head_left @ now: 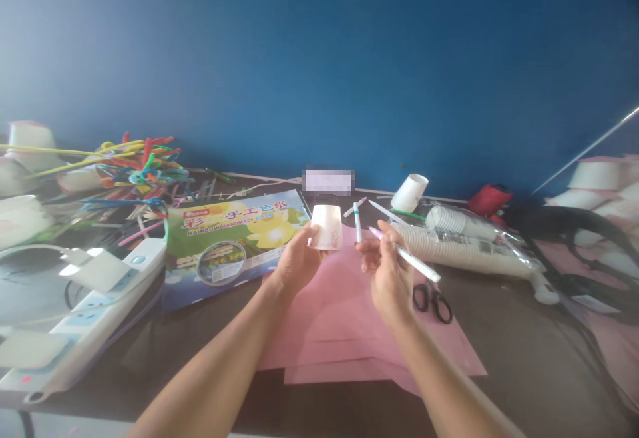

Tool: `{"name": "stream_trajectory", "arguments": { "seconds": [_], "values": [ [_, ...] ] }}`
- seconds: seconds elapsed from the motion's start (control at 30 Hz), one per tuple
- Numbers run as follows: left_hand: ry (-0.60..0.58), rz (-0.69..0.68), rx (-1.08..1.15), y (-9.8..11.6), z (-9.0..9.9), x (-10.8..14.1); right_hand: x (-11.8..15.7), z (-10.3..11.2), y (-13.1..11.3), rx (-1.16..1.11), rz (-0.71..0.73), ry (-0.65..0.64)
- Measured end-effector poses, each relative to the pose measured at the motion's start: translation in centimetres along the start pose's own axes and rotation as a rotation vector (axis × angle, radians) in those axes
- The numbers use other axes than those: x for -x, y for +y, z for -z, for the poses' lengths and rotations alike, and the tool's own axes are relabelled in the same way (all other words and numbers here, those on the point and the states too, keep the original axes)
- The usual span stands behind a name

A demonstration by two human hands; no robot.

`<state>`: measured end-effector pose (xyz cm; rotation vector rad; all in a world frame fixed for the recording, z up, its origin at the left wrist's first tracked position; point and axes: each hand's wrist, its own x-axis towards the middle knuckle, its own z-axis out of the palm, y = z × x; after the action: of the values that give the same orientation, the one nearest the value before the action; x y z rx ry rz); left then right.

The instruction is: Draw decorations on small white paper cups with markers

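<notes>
An upside-down white paper cup point(326, 223) with pink markings near its rim is gripped in my left hand point(298, 258), thumb on its side. My right hand point(390, 281) is closed around a white marker pen point(422, 266), whose pinkish tip end points up and left toward the cup, a short gap away. Beneath both hands lie pink paper sheets point(339, 318). Black-handled scissors point(433, 303) rest partly on the sheets, right of my right hand. Another marker with a teal band point(357, 219) lies between the cup and my right hand.
Left are a colour paper pack point(234, 225) with a tape roll point(221, 263) on it, a power strip point(94, 315) and colourful pipe cleaners point(144, 165). Right are bagged stacked cups point(459, 248), a standing cup point(409, 192) and red thread point(489, 200). A blue wall point(319, 65) rises behind.
</notes>
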<state>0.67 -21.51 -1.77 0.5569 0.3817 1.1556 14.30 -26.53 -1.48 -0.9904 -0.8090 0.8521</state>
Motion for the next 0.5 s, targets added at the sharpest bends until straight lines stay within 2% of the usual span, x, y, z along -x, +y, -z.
{"name": "stream_trajectory", "arguments": {
  "seconds": [0.13,0.27,0.5],
  "values": [
    [-0.032,-0.009,-0.029,0.19,-0.3,0.19,-0.15,0.29,0.2,0.156,0.075,-0.018],
    [-0.093,-0.003,-0.026,0.2,-0.48,0.28,0.0,0.46,0.33,0.353,0.126,-0.119],
    [-0.171,0.002,-0.085,-0.01,-0.58,0.45,0.13,0.35,0.47,0.378,0.112,-0.203]
  ]
}}
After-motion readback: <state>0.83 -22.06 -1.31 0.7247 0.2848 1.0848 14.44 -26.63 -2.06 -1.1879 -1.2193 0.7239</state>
